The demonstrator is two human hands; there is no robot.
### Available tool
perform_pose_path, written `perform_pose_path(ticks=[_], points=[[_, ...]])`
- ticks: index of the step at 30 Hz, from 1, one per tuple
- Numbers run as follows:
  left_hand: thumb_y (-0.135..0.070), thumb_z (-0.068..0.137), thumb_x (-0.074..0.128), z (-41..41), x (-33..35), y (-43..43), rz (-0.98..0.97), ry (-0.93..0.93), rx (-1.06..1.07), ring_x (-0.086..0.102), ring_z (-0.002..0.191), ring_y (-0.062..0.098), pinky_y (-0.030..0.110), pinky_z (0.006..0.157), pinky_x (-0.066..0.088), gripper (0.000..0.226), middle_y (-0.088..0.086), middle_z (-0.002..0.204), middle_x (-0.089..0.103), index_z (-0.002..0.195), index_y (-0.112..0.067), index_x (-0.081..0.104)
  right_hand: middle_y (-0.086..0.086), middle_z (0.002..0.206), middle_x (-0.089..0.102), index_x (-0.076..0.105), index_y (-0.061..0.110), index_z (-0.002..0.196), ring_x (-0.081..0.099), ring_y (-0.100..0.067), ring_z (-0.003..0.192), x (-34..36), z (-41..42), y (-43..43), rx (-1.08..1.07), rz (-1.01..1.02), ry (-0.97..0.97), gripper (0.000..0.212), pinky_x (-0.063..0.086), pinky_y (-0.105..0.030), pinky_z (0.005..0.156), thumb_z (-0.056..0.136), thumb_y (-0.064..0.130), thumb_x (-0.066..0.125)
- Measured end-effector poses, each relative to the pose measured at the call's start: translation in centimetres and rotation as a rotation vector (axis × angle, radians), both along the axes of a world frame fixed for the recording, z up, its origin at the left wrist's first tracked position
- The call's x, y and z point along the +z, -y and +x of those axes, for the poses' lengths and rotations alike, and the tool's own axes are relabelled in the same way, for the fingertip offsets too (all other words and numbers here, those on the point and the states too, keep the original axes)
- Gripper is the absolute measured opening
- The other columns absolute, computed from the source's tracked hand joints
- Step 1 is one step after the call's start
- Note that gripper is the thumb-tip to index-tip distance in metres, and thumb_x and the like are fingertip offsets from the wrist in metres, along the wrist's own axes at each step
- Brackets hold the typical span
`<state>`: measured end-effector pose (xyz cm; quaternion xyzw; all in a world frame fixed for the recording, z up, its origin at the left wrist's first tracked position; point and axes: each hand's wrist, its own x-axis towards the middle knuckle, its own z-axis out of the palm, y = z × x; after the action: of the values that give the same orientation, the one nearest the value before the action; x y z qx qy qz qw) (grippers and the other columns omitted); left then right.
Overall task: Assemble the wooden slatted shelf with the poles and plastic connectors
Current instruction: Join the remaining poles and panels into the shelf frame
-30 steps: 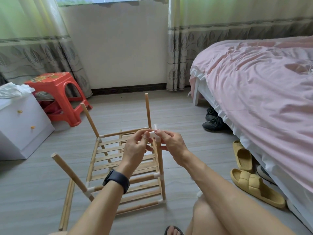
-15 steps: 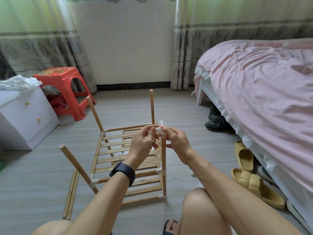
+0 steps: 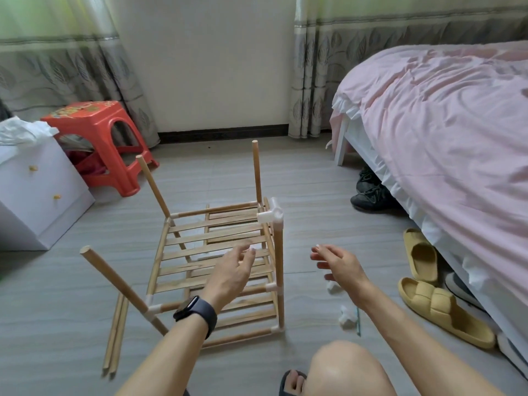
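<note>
Flanking the pole (image 3: 279, 252) under its connector (image 3: 271, 215), my left hand (image 3: 234, 270) and right hand (image 3: 337, 261) hung loose-fingered, empty, seemingly free for another part.

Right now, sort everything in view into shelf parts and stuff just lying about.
Job: slatted shelf frame, white corner connector, spare poles on the floor.
Lying about: red stool, white drawer unit, yellow slippers, black shoes, bed.

Light wooden slatted shelf (image 3: 200, 254) is lying on grey tiled floor (image 3: 314, 181), round wooden poles (image 3: 153, 187) sticking up at corners; white plastic three-way connector (image 3: 271, 215) is sitting atop the near-right pole (image 3: 279, 267). Left hand (image 3: 231, 274), black watch (image 3: 197, 311) on wrist, and right hand (image 3: 337, 262) are hovering clear of the connector, fingers relaxed, holding nothing
</note>
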<state>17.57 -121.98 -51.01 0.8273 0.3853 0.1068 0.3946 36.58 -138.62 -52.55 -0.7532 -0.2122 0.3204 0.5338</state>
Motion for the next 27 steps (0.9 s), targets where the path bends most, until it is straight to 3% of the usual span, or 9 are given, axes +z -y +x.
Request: perform_pose_path(ticks=[2,4,7,10,19,23,27], points=[[-0.057,0.102,0.035,0.0,-2.3,-0.5,0.093,-0.178,-0.025,0.040,0.138,0.020,0.041,0.113,0.036,0.057,0.004,0.153,0.043,0.151,-0.029,0.037,-0.002,0.097,0.075,0.073,0.020,0.091,0.068,-0.024,0.094,-4.7,1.7,1.7,-0.089,-0.143,0.018,0.019,0.049,-0.034,0.075,0.096,0.034,0.061],[-0.060,0.101,0.034,0.3,-4.3,-1.1,0.194,-0.316,-0.040,0.025,0.149,0.023,0.045,0.120,0.024,0.061,0.004,0.162,0.027,0.156,-0.031,0.028,-0.004,0.098,0.074,0.071,0.021,0.092,0.066,-0.030,0.100,-9.8,2.9,3.8,-0.080,-0.356,0.057,0.016,0.048,-0.033,0.080,0.094,0.033,0.061],[-0.063,0.101,0.026,1.1,-6.6,-2.5,0.325,-0.443,-0.088,0.003,0.155,0.025,0.051,0.125,0.007,0.065,0.002,0.169,-0.002,0.159,-0.037,0.011,-0.006,0.127,0.066,0.062,0.022,0.121,0.059,-0.029,0.118,-16.6,3.3,6.2,0.070,-0.700,0.081,0.030,0.045,-0.033,0.092,0.095,0.036,0.056],[-0.063,0.102,0.017,1.5,-8.6,-3.7,0.371,-0.527,-0.131,-0.015,0.154,0.021,0.055,0.123,-0.006,0.063,-0.003,0.165,-0.021,0.157,-0.044,-0.007,-0.010,0.146,0.052,0.043,0.021,0.146,0.050,-0.030,0.132,-21.2,3.1,6.6,0.198,-0.876,0.080,0.052,0.042,-0.031,0.096,0.095,0.029,0.053],[-0.064,0.099,0.012,1.4,-11.1,-4.0,0.386,-0.545,-0.099,-0.016,0.153,0.015,0.055,0.124,-0.004,0.059,-0.010,0.165,-0.020,0.153,-0.052,-0.010,-0.020,0.153,0.035,0.033,0.030,0.153,0.042,-0.034,0.137,-27.2,5.0,1.9,0.175,-0.890,0.059,0.069,0.037,-0.035,0.113,0.088,0.016,0.051],[-0.062,0.100,0.013,1.6,-11.3,-3.8,0.372,-0.554,-0.098,-0.019,0.152,0.014,0.054,0.123,-0.006,0.059,-0.011,0.164,-0.022,0.153,-0.052,-0.011,-0.020,0.159,0.019,0.028,0.021,0.156,0.036,-0.039,0.141,-28.8,5.3,0.2,0.094,-0.963,0.068,0.070,0.031,-0.037,0.117,0.090,0.021,0.052],[-0.059,0.101,0.012,2.3,-11.1,-3.0,0.336,-0.566,-0.093,-0.022,0.152,0.018,0.059,0.122,-0.005,0.060,-0.007,0.164,-0.026,0.154,-0.049,-0.014,-0.014,0.150,0.035,0.043,0.023,0.148,0.047,-0.035,0.131,-28.1,3.8,0.0,0.056,-0.921,0.128,0.056,0.037,-0.037,0.110,0.093,0.023,0.051]])
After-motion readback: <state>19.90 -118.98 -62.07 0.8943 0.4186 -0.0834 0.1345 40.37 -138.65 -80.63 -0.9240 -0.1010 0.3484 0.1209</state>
